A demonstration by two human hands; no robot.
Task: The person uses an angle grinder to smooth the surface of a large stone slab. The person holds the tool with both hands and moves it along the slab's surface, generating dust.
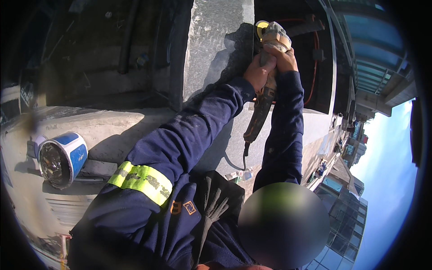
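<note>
While both hands are up on the tool, the grip reads like this: left hand (258, 73) is wrapped shut around the neck of the angle grinder (268, 72), and right hand (284, 58) is clamped closed just above it, nearer the head, knuckles touching the gear housing. Neither hand shows any spare opening; both are full of the tool. The grinder's long axis runs steeply from lower left to upper right, tail down by the elbows, head up top, so the working end lies up and away from the hands, with the right hand the closer of the two. The yellow disc guard (261, 26) peeks out just beyond the head, right at the shaded edge of the grey stone slab (216, 45); whether the disc actually touches stone I cannot tell, that spot is in shadow. The black cable (245, 150) drops off the tail end and hangs in front of the slab. An orange hose or cord (313, 67) loops in the dark recess to the right. Well apart, lower left, a blue-and-white bucket (63, 158) lies on its side on the concrete ledge (112, 130). Count: two hands, one grinder, one slab, one bucket, one orange cord, one hi-vis band (140, 179) on the left sleeve.
</note>
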